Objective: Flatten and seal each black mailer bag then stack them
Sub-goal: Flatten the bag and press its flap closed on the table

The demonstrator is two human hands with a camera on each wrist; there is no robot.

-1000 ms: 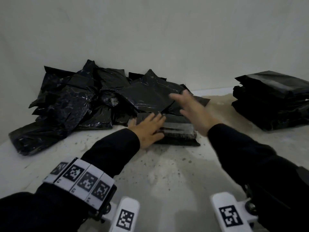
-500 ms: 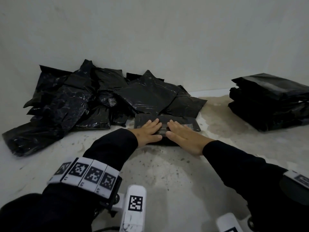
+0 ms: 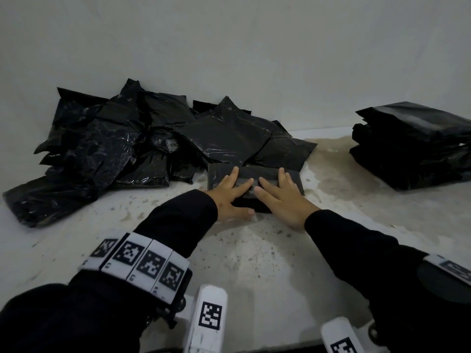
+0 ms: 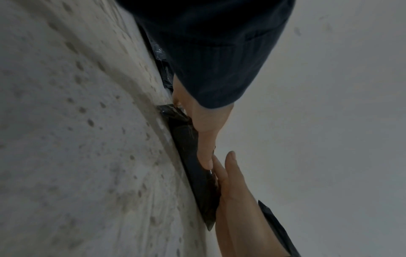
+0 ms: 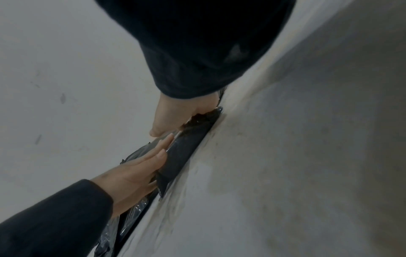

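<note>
A flat black mailer bag lies on the speckled white table, just in front of the loose pile. My left hand presses flat on its left half, fingers straight and spread. My right hand presses flat on its right half, and the two index fingers nearly touch. In the left wrist view the left hand lies along the bag with the right hand beside it. In the right wrist view the right hand and left hand both rest on the bag.
A loose pile of crumpled black mailer bags fills the back left against the white wall. A neat stack of flattened bags stands at the back right. Bare table lies between the stack and my hands.
My right hand came down from above the pile and landed flat on the bag beside the left hand. The left hand stayed pressing on the bag, its fingers spreading slightly.
</note>
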